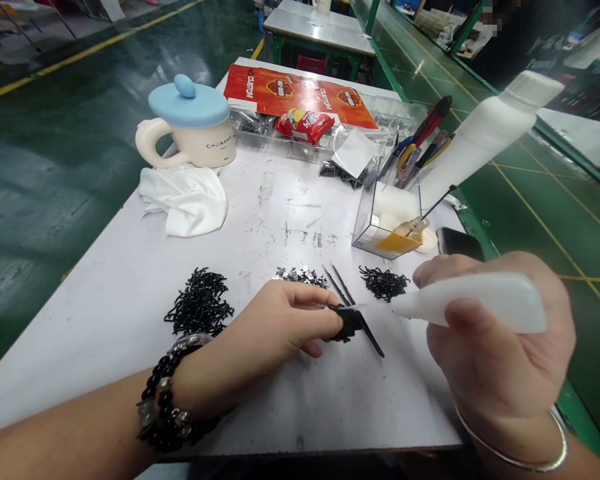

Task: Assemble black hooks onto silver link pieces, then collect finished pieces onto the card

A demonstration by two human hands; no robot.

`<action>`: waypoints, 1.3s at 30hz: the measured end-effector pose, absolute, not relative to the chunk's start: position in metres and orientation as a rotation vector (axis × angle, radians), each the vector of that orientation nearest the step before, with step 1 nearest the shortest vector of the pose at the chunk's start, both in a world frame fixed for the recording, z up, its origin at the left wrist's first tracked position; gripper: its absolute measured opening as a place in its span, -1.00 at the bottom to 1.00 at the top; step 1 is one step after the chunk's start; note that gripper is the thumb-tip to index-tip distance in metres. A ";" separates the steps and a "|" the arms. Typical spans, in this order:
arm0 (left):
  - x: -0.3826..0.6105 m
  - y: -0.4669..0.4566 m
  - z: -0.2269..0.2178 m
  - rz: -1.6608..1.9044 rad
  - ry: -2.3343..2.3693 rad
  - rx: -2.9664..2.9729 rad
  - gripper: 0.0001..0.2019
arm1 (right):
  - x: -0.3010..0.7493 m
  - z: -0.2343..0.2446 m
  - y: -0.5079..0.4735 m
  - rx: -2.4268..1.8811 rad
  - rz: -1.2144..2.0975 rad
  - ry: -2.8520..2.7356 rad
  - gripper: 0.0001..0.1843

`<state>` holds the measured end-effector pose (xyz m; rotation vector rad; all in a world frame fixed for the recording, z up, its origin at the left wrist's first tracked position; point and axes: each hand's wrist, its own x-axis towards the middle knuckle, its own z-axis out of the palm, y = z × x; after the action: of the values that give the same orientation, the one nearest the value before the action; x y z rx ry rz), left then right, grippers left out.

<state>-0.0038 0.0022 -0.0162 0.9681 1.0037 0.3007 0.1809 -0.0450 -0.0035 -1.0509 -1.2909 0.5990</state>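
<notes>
Between thumb and fingers, my left hand (pixel 300 317) pinches a small black part (pixel 349 325) above the table. My right hand (pixel 500 340) is wrapped round a translucent white squeeze bottle (pixel 500 300), held sideways. Its thin nozzle points left and its tip meets or nearly meets the black part; I cannot tell which. Dark tweezers (pixel 372 335) lie partly behind the part. Around the hands lie a pile of black curved pieces (pixel 197 303) on the left, small silver pieces (pixel 303 275) behind my left hand, and a smaller black pile (pixel 384 283) near the bottle's nozzle.
A cream mug (pixel 205 143) with a blue lid stands at the back left, beside a white cloth (pixel 185 200). A clear holder (pixel 387 220) with tools, a white bottle (pixel 480 143) and a phone (pixel 460 244) are on the right. A red snack packet (pixel 305 125) lies behind.
</notes>
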 end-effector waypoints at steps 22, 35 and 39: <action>-0.004 0.003 -0.018 0.271 1.025 0.991 -0.85 | 0.184 -0.005 -0.036 -0.938 0.481 -1.173 -0.88; -0.004 0.011 -0.015 0.503 0.936 0.758 -0.90 | 0.161 -0.027 -0.032 -1.194 1.125 -1.008 -0.63; -0.003 0.009 -0.012 0.540 0.893 0.741 -0.88 | 0.146 -0.030 -0.033 -1.327 1.051 -1.176 -0.61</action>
<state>-0.0028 0.0089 -0.0124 0.7408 0.8926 0.5399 0.1459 -0.0333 -0.0305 -1.3273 -1.1762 1.0506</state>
